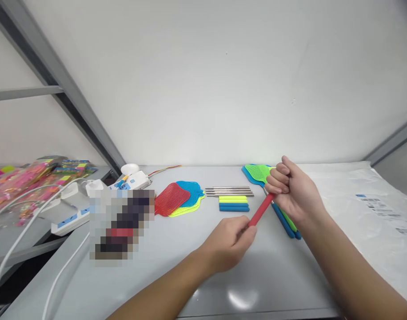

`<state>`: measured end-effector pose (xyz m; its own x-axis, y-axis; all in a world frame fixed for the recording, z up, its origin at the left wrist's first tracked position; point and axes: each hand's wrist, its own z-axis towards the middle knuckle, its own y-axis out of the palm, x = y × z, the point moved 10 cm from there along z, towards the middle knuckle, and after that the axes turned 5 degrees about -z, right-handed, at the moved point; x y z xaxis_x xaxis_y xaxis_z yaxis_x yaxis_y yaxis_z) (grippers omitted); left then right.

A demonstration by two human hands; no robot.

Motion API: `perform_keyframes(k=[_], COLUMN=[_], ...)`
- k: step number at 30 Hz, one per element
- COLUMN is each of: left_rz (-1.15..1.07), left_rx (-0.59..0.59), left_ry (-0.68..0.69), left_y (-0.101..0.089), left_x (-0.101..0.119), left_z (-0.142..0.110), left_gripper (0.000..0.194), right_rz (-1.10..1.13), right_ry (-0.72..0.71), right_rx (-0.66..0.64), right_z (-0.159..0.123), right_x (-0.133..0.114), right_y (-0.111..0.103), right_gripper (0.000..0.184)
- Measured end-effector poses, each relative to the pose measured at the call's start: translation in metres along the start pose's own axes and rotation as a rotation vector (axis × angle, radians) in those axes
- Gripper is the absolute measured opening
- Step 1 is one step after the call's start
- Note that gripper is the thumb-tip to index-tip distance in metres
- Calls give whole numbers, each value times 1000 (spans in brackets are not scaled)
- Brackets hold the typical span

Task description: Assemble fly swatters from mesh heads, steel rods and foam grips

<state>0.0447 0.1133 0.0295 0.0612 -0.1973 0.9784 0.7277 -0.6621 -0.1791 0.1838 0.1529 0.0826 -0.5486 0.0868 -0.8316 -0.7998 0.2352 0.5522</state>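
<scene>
Clearly, the red handle (261, 210) is held between both hands, slanting above the tabletop (273, 275). The left hand's (228, 244) grip pinches its lower end between thumb and fingers; the right hand's (292, 186) grip is curled closed around the upper end (which the fingers hide). Beyond the right hand, a green swatter (257, 172) overlaps a blue swatter (248, 174), their handles pointing toward the near edge. Farther left, yellow handles (233, 199) and blue handles (233, 207) lie in a row just in front of metal rods (228, 191). Left of those, a red swatter head (172, 198) overlaps a blue swatter head (194, 190) and a yellow swatter head (190, 209). A white plastic package (366, 213) covers the right side.
</scene>
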Motion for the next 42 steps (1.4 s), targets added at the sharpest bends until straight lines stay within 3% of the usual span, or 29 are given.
perform_keyframes(k=[10,13,16,21,26,32,38,42], left_rz=[146,-19,-327,-770,-873,-897,-984,-1021], left_rx=[-18,-105,-163,-76,-111,-141,-185,-180], left_ry=[-21,-90,-171,-276,-308,-359,-474,-538], left_y=[2,13,26,24,19,22,31,34], left_x=[-12,-21,-28,-33,-24,-19,-11,-9], left_z=[-2,-2,1,7,3,-1,-23,-61], left_gripper=[40,33,29,40,34,33,36,35], right_rz=[135,152,143,-26,-278,-552,-310,-103], right_ry=[84,122,172,218,102,123,100,155], right_rx=[4,-52,-157,-283,-314,-384,-427,-300], right_z=[6,4,-4,-22,-23,-30,-36,-25], right_x=[23,32,49,73,64,75,71,57], right_y=[-3,2,16,39,38,39,52,40], right_gripper=[35,38,39,39,43,49,45,38])
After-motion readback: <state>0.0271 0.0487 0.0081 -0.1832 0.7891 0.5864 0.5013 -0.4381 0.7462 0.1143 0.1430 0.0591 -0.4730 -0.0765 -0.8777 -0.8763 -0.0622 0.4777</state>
